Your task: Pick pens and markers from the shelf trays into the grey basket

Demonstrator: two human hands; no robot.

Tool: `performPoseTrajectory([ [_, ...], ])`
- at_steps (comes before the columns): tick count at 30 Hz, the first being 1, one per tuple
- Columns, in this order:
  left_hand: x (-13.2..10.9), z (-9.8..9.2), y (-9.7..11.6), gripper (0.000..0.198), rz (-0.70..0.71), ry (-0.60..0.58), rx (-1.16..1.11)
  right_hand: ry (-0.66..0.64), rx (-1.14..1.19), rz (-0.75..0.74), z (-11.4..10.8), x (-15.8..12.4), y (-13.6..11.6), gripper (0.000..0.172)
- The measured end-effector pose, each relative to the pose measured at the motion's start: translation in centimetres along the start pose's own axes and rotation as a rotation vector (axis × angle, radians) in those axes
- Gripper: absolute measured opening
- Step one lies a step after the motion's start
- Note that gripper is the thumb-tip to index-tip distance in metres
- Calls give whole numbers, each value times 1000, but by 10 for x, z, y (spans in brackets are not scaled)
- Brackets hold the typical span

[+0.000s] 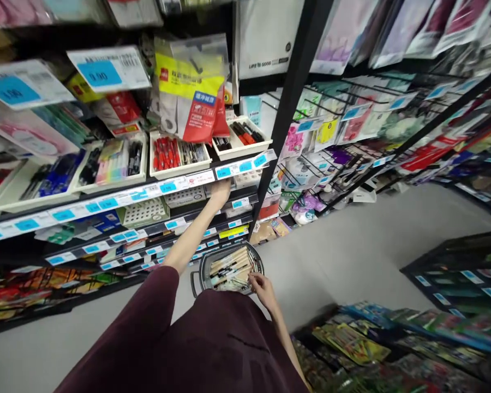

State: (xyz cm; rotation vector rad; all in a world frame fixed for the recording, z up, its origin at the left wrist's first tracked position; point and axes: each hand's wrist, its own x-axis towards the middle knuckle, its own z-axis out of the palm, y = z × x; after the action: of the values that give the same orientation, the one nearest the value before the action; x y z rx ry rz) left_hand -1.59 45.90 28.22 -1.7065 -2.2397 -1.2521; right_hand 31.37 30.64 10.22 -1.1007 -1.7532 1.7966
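Note:
My left hand (221, 192) reaches under the price-label strip into the shelf below the pens, beside white perforated boxes (185, 197). The shelf edge hides its fingers. Low in front of my body, my right hand (262, 289) is at the right rim of a dark shopping basket (195, 281). Its fingers are curled together, and whatever they pinch is too small to make out. Inside the basket lie many slim pens or sticks (231, 265), mostly beige with some black. Above my left hand stand white trays of red pens (166, 154) and black-and-red markers (245, 132).
A yellow-and-red package (192, 90) hangs over the trays. A black upright post (286, 93) divides this shelf from racks of hanging goods (331, 131) to the right. Grey floor (331, 245) runs along the aisle. Another display of packets (352, 344) stands at lower right.

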Motion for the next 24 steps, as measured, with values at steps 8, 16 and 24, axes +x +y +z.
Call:
performPoseTrajectory([
  [8,-264,32,13,45,-216,-807,-83,7,-4,198,-3,-4,31,61],
  [16,-431,18,-47,20,-658,-1148,-98,-6,-141,426,-13,0,94,51],
  [24,-469,25,-104,18,-934,-1227,17,-179,-402,699,9,-4,143,17],
])
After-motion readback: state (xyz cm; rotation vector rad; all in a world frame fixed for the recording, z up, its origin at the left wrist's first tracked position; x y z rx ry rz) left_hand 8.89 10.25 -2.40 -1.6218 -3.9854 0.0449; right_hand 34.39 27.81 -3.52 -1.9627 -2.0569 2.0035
